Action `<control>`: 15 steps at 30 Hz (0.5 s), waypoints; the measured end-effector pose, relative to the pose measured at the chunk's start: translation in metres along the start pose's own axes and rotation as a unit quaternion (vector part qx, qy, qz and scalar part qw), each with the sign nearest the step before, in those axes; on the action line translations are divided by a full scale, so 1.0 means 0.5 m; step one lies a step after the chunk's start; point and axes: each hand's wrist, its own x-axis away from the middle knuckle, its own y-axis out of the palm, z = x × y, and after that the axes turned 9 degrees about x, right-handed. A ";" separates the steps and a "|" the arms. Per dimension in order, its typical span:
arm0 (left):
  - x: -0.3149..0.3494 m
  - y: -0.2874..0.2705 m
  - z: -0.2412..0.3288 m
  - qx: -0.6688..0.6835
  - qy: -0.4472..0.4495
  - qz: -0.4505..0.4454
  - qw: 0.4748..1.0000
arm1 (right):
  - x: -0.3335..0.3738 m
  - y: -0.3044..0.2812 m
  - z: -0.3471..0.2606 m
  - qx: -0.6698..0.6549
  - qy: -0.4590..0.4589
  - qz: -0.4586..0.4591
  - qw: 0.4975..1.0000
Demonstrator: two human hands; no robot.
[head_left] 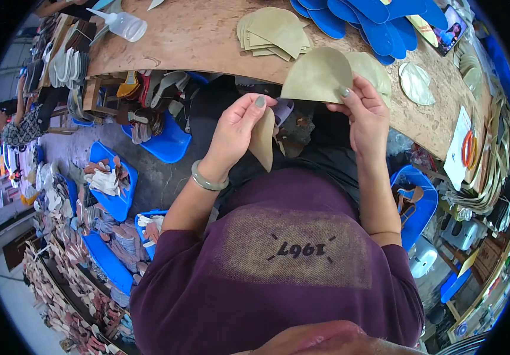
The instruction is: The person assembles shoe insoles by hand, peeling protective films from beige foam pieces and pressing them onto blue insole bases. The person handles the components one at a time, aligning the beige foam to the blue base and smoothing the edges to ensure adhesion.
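Note:
My left hand, with a pale bangle at its wrist, pinches a curved tan piece that hangs down beside my lap. In my right hand, thumb on top, is a half-round, pale gold-green sheet piece. It is held up over the table's near edge, close to the left fingertips; whether they touch it I cannot tell. More pale pieces of the same colour show behind my right hand. A stack of similar half-round pieces lies on the wooden table just beyond.
Blue insole-shaped pieces pile up at the far side, near a phone. A squeeze bottle lies far left. Orange-handled scissors are at right. Blue bins stand on the floor, and another person is at far left.

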 end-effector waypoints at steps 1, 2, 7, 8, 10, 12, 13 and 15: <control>0.001 -0.004 -0.004 0.003 -0.002 0.003 1.000 | -0.007 0.000 -0.003 0.013 -0.004 0.005 1.000; 0.002 -0.015 -0.001 0.023 -0.019 -0.001 1.000 | -0.014 0.003 -0.006 0.026 -0.007 0.009 1.000; 0.001 -0.033 0.010 0.070 0.001 -0.001 0.998 | -0.090 0.061 -0.045 0.035 -0.085 -0.036 0.995; 0.003 -0.035 0.013 0.076 0.010 -0.007 0.997 | -0.106 0.071 -0.048 0.014 -0.101 -0.045 0.994; 0.011 -0.034 0.024 0.089 0.010 -0.015 0.996 | -0.137 0.064 -0.048 0.000 -0.141 -0.043 0.989; 0.012 -0.046 0.017 0.066 0.053 -0.047 0.995 | -0.144 0.026 -0.074 -0.013 -0.113 -0.046 0.992; 0.013 -0.046 0.014 0.057 0.077 -0.061 0.994 | -0.145 0.006 -0.091 -0.018 -0.100 -0.049 0.994; 0.014 -0.034 0.022 0.022 0.084 -0.085 0.993 | -0.119 -0.035 -0.107 0.050 -0.098 -0.018 0.994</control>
